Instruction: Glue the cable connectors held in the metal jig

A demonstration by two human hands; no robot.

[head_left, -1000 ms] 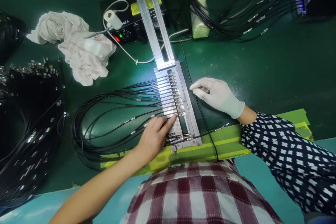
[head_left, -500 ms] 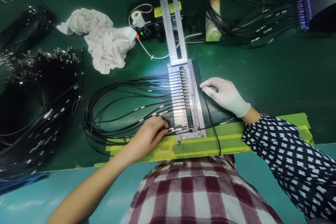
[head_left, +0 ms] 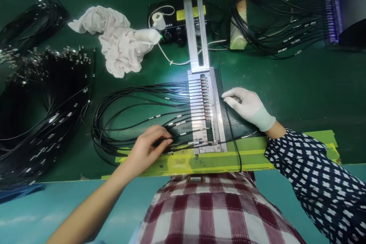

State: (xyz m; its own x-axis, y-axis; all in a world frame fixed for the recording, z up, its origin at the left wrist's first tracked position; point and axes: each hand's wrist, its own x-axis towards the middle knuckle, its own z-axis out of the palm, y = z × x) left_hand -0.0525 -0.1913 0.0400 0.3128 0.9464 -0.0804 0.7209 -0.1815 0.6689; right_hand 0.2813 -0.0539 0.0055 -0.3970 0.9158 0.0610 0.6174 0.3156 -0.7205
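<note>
My bare left hand (head_left: 151, 145) is closed at the lower left of a metal fixture (head_left: 214, 99). Its thumb and fingertips pinch a black cable (head_left: 187, 132) whose end reaches over the fixture's lower part. Several black cables (head_left: 174, 87) lie side by side across the fixture, their stripped, coloured ends in a row along its slot. More cables with silvery sleeves cross its bottom end. My right hand (head_left: 248, 107), in a white glove, hovers right of the fixture beside a thin black cord (head_left: 228, 116). Its thumb and forefinger are drawn together, with nothing visible between them.
Big bundles of black cables (head_left: 54, 110) cover the left of the green table. A crumpled white cloth (head_left: 122, 45) lies behind, beside a black control box (head_left: 171, 32). More cables (head_left: 268, 26) run to a lit rack (head_left: 331, 15) at right. Yellow-green tape (head_left: 183, 164) lines the front edge.
My left hand has moved left, away from the fixture, and a cable now stretches from its fingers over the fixture. My right hand keeps its pose. The view has shifted slightly.
</note>
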